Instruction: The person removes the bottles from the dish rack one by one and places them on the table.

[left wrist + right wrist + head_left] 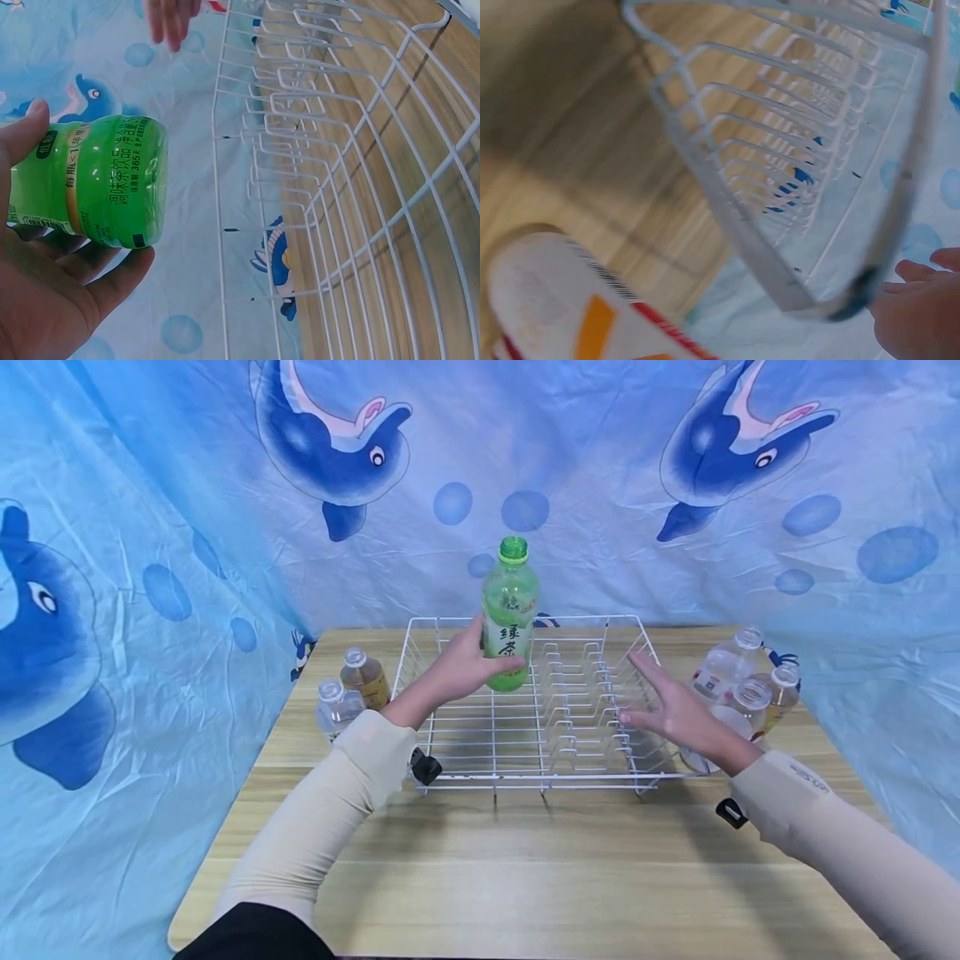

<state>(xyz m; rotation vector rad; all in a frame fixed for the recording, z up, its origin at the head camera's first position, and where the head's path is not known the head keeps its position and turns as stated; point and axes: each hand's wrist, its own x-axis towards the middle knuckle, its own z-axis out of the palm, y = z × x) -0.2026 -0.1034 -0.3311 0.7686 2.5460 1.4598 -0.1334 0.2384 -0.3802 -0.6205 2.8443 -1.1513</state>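
Observation:
My left hand (467,664) grips a green tea bottle (512,610), uncapped and upright, above the white wire rack (517,752). In the left wrist view, the thumb and fingers wrap the bottle's green label (97,180) near its base. My right hand (675,710) is over the rack's right side, thumb and fingers spread apart, holding nothing. Part of that hand (922,307) shows at the lower right of the right wrist view, beyond the rack's rim.
Two uncapped bottles (365,677) stand left of the rack. Several more, including a clear bottle (726,664), stand close together at its right, partly behind my right hand. The wooden table (480,893) is backed by a blue dolphin-print cloth (585,468).

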